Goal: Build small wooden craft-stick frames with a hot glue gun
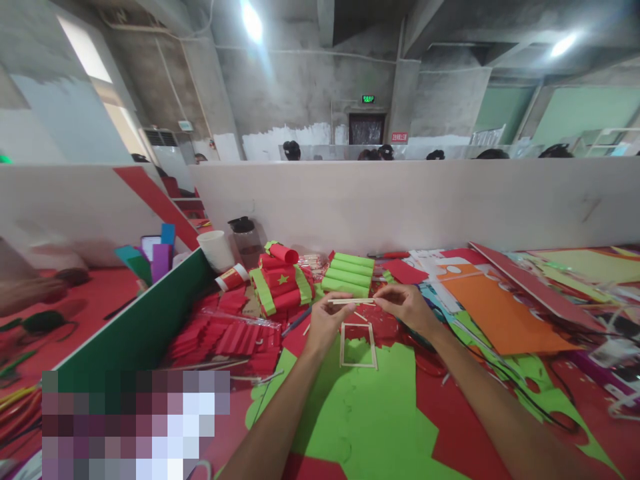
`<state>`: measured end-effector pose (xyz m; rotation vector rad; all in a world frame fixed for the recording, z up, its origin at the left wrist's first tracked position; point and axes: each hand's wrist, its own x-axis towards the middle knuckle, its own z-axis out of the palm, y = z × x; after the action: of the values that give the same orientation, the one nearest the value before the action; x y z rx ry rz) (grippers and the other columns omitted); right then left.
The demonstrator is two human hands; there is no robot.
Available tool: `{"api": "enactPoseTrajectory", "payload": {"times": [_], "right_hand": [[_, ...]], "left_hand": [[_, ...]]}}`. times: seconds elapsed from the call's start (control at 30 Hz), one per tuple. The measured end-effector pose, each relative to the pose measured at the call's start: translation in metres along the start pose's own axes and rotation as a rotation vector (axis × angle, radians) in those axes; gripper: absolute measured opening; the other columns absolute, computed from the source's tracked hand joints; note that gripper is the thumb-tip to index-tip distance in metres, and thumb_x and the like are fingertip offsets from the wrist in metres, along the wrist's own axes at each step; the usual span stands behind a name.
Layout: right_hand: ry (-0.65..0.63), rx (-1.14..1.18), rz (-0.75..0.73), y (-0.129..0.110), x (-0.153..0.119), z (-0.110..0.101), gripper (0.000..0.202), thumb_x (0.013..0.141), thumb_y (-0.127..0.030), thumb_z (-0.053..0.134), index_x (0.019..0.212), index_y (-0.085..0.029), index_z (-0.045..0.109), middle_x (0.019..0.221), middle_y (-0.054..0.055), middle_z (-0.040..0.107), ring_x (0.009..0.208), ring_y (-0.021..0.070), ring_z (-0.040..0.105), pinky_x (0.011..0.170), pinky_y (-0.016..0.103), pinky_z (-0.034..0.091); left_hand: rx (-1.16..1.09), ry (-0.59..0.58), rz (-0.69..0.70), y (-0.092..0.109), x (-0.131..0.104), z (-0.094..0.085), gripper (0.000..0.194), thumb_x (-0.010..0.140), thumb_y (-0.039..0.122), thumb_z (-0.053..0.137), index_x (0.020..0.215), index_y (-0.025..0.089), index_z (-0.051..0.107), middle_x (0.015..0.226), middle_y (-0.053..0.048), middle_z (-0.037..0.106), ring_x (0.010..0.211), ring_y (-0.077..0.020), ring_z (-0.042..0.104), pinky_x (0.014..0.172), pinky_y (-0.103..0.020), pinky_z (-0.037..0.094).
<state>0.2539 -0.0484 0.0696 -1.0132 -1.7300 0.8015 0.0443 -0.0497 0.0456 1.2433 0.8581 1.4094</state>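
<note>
Both hands meet above the middle of the table, holding thin pale wooden sticks (351, 302) level between them. My left hand (327, 319) pinches the sticks at their left part. At their right end, the fingertips of my right hand (405, 305) are closed on them. Just below the hands, a small rectangular frame of wooden sticks (343, 347) lies on a green foam sheet (370, 407). Another loose stick lies between the frame and the hands. Behind the hands stands a bundle of green rolls (349, 270).
Red rolls with a star (283, 283), a white cup (216, 250) and a lidded jar (244, 239) stand back left. Red foam pieces (240, 339) lie left, beside a green divider (145, 320). Orange sheet (495, 310) and cables lie right. Another person's hand (35, 290) is far left.
</note>
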Motion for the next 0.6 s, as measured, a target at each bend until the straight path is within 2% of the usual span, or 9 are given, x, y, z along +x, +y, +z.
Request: {"api": "enactPoseTrajectory", "payload": {"times": [0.23, 0.6], "right_hand": [[-0.037, 0.047, 0.012, -0.0011, -0.0005, 0.0018, 0.021, 0.08, -0.038, 0.072, 0.091, -0.019, 0.073, 0.088, 0.005, 0.074, 0.08, 0.0201, 0.067, 0.075, 0.031, 0.053], [-0.029, 0.011, 0.022, 0.0015, 0.0001, 0.0034, 0.027, 0.078, -0.044, 0.073, 0.088, -0.019, 0.073, 0.085, 0.005, 0.074, 0.078, 0.0208, 0.068, 0.074, 0.032, 0.054]], "left_hand": [[0.006, -0.001, 0.006, 0.0011, -0.0007, 0.0002, 0.032, 0.063, 0.035, 0.085, 0.086, 0.017, 0.074, 0.08, -0.004, 0.073, 0.074, -0.0179, 0.065, 0.069, -0.028, 0.05], [-0.003, -0.005, -0.011, 0.0024, -0.0007, 0.0005, 0.041, 0.062, 0.036, 0.085, 0.095, 0.018, 0.068, 0.078, -0.002, 0.07, 0.07, -0.016, 0.063, 0.067, -0.026, 0.051]]}}
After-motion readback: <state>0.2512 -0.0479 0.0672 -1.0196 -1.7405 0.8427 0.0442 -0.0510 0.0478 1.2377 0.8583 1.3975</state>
